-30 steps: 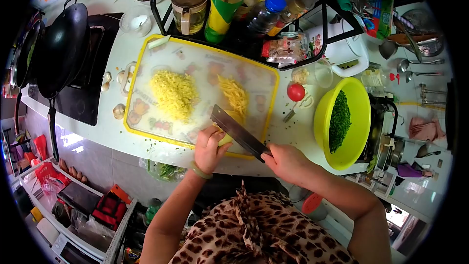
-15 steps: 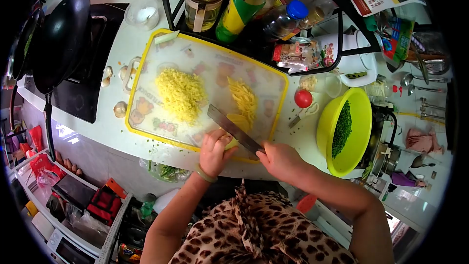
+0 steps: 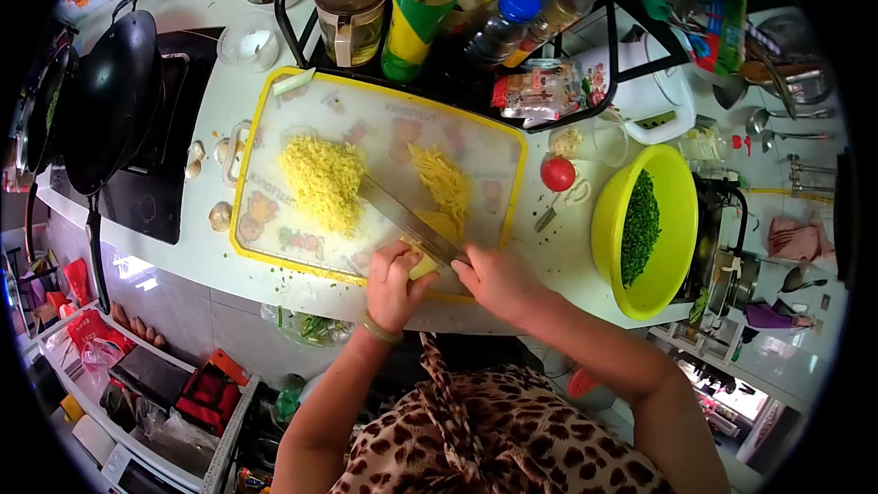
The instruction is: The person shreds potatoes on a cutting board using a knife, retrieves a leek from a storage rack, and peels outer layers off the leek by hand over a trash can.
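My left hand (image 3: pixel 391 291) has its fingers curled on a pale yellow piece (image 3: pixel 423 267), ginger by its look, near the front edge of a yellow-rimmed cutting board (image 3: pixel 494 151). In my right hand (image 3: pixel 498 282) is the handle of a kitchen knife (image 3: pixel 395 210). Its blade slants up to the left beside the piece, its tip by a heap of finely chopped yellow bits (image 3: pixel 322 185). Right of the blade lie yellow strips (image 3: pixel 444 178) and thin slices (image 3: pixel 444 223). The knife handle is mostly hidden in my fist.
A lime-green bowl (image 3: pixel 605 238) of chopped greens stands at right, with scissors (image 3: pixel 560 206) and a red round item (image 3: pixel 557 173) nearby. Behind the board is a black rack with bottles (image 3: pixel 419 14). Garlic (image 3: pixel 220 215) and a wok (image 3: pixel 108 110) are at left.
The view has shifted slightly. The knife has moved a little left along the piece, its tip now closer to the chopped heap. Both hands keep their hold.
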`<state>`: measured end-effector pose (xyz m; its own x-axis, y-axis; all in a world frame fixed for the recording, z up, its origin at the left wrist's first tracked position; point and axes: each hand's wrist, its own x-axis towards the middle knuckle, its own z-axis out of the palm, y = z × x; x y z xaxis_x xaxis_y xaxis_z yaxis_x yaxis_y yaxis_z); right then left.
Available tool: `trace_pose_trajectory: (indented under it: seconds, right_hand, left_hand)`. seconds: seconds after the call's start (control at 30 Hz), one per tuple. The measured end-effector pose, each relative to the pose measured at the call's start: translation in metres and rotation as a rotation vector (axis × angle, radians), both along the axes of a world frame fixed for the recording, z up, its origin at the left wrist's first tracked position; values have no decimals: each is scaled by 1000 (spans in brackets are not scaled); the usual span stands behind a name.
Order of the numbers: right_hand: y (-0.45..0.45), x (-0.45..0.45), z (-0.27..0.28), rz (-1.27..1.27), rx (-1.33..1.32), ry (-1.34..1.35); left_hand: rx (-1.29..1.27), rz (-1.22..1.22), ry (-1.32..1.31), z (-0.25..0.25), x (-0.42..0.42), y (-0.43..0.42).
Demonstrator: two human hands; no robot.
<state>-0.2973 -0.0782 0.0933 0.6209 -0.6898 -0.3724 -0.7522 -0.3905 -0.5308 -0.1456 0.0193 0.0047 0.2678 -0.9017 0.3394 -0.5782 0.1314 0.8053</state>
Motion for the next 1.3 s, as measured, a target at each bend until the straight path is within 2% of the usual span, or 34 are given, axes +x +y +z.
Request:
trace_pose_trajectory:
  seconds: [0.07,0.17,0.3,0.47,1.3]
  right_hand:
    - [-8,0,38,-12,126,74]
    - [-8,-13,61,-32,162,124]
    - [-2,-28,61,8,150,167]
    - [0,-31,64,-16,273,245]
    - [1,-35,74,12,274,261]
  left_hand:
    - [-11,3,-14,-1,-2,1]
    - [-21,4,7,-3,-2,2]
    - [-14,19,0,-3,-2,2]
    - [-17,17,-20,-3,-2,2]
    - [-16,11,-2,0,0,0]
